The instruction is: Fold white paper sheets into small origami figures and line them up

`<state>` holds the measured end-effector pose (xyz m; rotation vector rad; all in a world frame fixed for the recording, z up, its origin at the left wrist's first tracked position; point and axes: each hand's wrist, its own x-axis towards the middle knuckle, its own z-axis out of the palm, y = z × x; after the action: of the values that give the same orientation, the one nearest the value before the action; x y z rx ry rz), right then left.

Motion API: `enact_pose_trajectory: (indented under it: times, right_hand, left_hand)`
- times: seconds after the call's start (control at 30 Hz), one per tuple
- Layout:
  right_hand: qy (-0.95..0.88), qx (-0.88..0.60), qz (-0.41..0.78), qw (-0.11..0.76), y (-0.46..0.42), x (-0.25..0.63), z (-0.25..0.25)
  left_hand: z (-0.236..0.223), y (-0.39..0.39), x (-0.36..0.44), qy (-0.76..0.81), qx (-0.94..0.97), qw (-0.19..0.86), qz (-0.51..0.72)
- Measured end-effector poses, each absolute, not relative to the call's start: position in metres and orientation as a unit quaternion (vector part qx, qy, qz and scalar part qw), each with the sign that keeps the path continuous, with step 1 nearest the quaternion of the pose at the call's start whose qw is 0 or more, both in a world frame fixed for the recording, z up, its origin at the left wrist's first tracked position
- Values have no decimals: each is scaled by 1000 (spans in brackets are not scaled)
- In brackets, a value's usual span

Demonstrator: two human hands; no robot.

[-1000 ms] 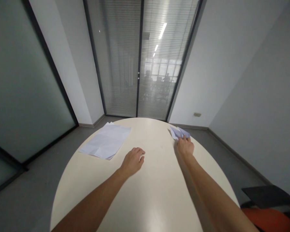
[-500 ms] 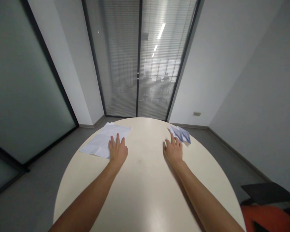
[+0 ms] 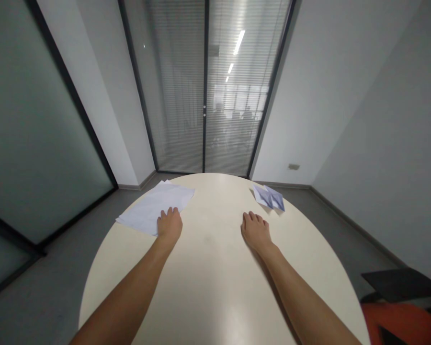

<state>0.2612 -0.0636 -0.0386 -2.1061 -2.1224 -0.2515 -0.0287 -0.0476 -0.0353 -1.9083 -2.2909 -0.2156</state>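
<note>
My left hand (image 3: 170, 224) rests over the lower right edge of several sheets of white paper (image 3: 151, 203). Its fingers are curled in, and the sheets lie flat with no visible pull on them. On the right, my right hand (image 3: 255, 230) lies on the tabletop with its fingers folded into a loose fist, and nothing shows in it. Just beyond that hand, apart from it, sits a folded piece of paper (image 3: 267, 197) with raised creases, shaded bluish. The undersides of both hands are hidden.
Both forearms stretch over a round cream table (image 3: 208, 268). A chair with a red seat (image 3: 402, 323) and black parts stands at the lower right. Glass panels with blinds (image 3: 233, 134) rise behind the table, and a frosted glass panel (image 3: 39, 143) is at the left.
The fingers of both hands, spread half a second ago, have curled in. Both hands have drawn slightly toward me, and my right hand has come away from the folded paper.
</note>
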Motion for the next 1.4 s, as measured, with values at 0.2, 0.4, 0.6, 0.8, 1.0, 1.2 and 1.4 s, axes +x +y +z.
enact_pose_trajectory:
  times: [0.2, 0.4, 0.6, 0.8, 1.0, 1.2, 1.4]
  right_hand:
    - [-711, -694, -80, 77, -59, 262, -42]
    - [-714, -692, -82, 70, -60, 262, -39]
    - [-716, -689, -89, 68, -61, 262, -41]
    - [-720, -684, -94, 75, -63, 262, -43]
    - [-713, -690, -66, 107, -62, 264, -44]
    - [-716, -667, -3, 208, -62, 261, -33]
    - [-707, -687, -33, 167, -69, 260, -17]
  left_hand:
    - [-28, -45, -29, -771, -629, 78, -64]
    - [-21, -44, -30, -776, -622, 83, -62]
    - [-21, -45, -31, -772, -627, 74, -81]
    - [-22, -49, -28, -723, -671, 98, -133]
    - [-31, -56, -3, -559, -790, 131, -214]
    - [-45, -65, 19, -395, -903, 63, -159]
    - [-32, -78, 24, -357, -923, -17, -140]
